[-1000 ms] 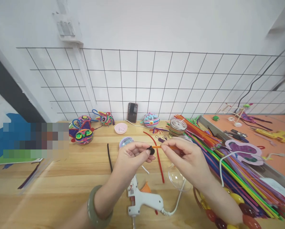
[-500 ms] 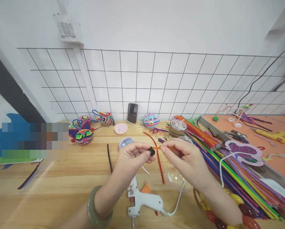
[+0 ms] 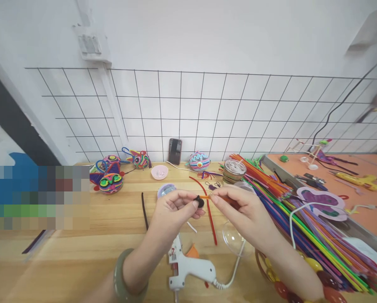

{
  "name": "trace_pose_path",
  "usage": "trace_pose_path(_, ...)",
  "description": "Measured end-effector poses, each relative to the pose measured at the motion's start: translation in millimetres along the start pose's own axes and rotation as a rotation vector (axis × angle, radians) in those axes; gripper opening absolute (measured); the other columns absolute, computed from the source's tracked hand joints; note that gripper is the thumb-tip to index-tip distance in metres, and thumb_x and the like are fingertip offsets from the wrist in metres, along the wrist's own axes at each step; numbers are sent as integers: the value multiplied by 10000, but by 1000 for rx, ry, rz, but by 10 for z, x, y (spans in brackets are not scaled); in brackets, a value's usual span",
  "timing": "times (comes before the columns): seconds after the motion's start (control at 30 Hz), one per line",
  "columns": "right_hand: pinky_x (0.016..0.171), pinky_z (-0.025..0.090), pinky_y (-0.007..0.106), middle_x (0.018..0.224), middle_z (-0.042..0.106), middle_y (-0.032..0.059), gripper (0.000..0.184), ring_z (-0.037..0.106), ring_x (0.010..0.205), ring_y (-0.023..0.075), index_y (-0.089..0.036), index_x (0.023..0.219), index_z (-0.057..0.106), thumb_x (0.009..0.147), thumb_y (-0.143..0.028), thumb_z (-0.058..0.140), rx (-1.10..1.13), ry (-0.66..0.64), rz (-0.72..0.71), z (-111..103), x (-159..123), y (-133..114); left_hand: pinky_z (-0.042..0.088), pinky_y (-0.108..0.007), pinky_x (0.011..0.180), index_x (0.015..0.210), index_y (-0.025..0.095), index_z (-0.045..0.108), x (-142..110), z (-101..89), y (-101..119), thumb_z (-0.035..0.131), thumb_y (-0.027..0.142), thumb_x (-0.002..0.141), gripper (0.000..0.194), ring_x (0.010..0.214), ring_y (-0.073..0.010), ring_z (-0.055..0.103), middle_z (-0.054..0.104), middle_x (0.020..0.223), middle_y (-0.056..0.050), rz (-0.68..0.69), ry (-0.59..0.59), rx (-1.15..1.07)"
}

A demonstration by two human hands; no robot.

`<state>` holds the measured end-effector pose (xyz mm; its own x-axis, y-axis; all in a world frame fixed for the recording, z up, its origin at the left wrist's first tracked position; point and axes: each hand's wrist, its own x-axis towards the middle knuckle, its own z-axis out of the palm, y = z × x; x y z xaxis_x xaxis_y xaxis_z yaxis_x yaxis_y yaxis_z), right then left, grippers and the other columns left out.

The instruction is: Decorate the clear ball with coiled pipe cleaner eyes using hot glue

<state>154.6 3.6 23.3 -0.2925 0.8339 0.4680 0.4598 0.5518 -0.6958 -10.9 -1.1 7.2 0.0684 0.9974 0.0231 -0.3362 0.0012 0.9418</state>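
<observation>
My left hand (image 3: 174, 212) pinches a small round black coil of pipe cleaner (image 3: 200, 203) between thumb and fingers. Closed round an orange pipe cleaner (image 3: 204, 197), my right hand (image 3: 246, 216) keeps its end against the black coil. The rest of the orange strand runs back under my right fingers, partly hidden. Below my hands lies a white glue gun (image 3: 194, 267). A red pipe cleaner (image 3: 212, 227) and a clear plastic dome (image 3: 234, 239) lie beneath my right hand. To the left of my left hand is a black pipe cleaner (image 3: 144, 210).
Decorated balls (image 3: 110, 183) stand along the back left, with a pink dish (image 3: 159, 172) and a phone (image 3: 175, 151) beside the wall. Bundled pipe cleaners (image 3: 289, 214) spread across the right. A yellow glue gun (image 3: 358, 180) lies on the orange surface (image 3: 374, 210).
The view has shifted slightly. Both hands keep nearly the same pose, with the orange pipe cleaner still against the black coil.
</observation>
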Motion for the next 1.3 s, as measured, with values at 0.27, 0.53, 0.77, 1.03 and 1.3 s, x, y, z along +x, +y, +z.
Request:
trace_pose_path(0.27,625,422,264,765,634,18,140,558,710,157,-196,822,642,862,-238,514,-25,5,-15,0,-25,16,528,-250,569,747,117,571,4,6,-36,736,220,606,240,567,-151,651,681,601,-38,1,-1,0)
trace_pose_path(0.53,614,404,267,738,602,14,129,532,685,149,-191,798,630,851,-208,514,-78,13,-50,0,-34,22,527,-262,571,723,122,540,-11,19,-38,756,241,578,286,576,-171,661,683,611,-50,-40,4,11)
trace_pose_path(0.77,605,390,273,692,578,13,141,507,654,150,-183,743,600,838,-178,496,-87,-5,-38,-13,-24,3,524,-258,583,728,127,531,-4,7,-66,747,240,599,276,608,-179,670,683,625,-48,-69,-23,35)
trace_pose_path(1.03,587,379,270,663,551,6,143,490,621,144,-182,726,591,822,-164,487,-114,-14,-26,-23,-24,-12,524,-258,597,744,129,544,-13,8,-81,732,242,625,249,602,-165,665,684,620,-41,-70,-47,48)
trace_pose_path(1.3,581,389,266,677,560,10,154,506,630,143,-177,723,590,833,-189,482,-116,-27,-21,-19,-21,-32,521,-277,588,718,140,525,-20,24,-85,759,273,586,300,601,-186,667,684,619,-47,-74,-35,9)
